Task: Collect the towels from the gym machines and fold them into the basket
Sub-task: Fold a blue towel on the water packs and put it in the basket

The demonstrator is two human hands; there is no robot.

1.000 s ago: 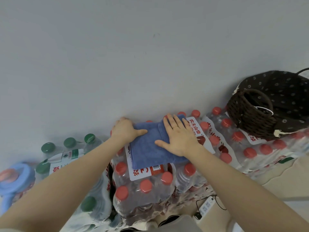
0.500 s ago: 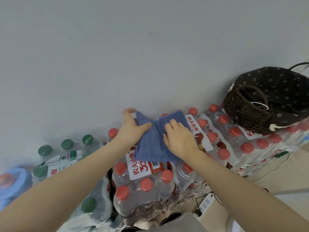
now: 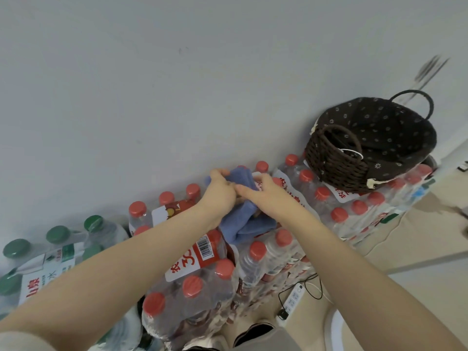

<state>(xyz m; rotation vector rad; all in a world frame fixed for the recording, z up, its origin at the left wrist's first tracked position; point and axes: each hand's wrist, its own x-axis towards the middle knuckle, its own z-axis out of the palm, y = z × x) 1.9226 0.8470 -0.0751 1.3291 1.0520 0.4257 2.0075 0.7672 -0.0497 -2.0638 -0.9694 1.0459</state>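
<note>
Your left hand and right hand are both clamped on the blue towel, which sits bunched on the shrink-wrapped packs of red-capped water bottles, against the wall. Keep the edges pinched together, lift it as one bundle and carry it right to the dark wicker basket on the neighbouring pack. The red-and-white labels carry Chinese characters, a large "3" and a barcode; the green-capped pack shows "水".

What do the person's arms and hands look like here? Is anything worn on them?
Both forearms are bare, with no sleeves, watch or bracelet in view. The left hand and right hand wear no gloves. Whether a finger carries a ring cannot be told in this picture.
</note>
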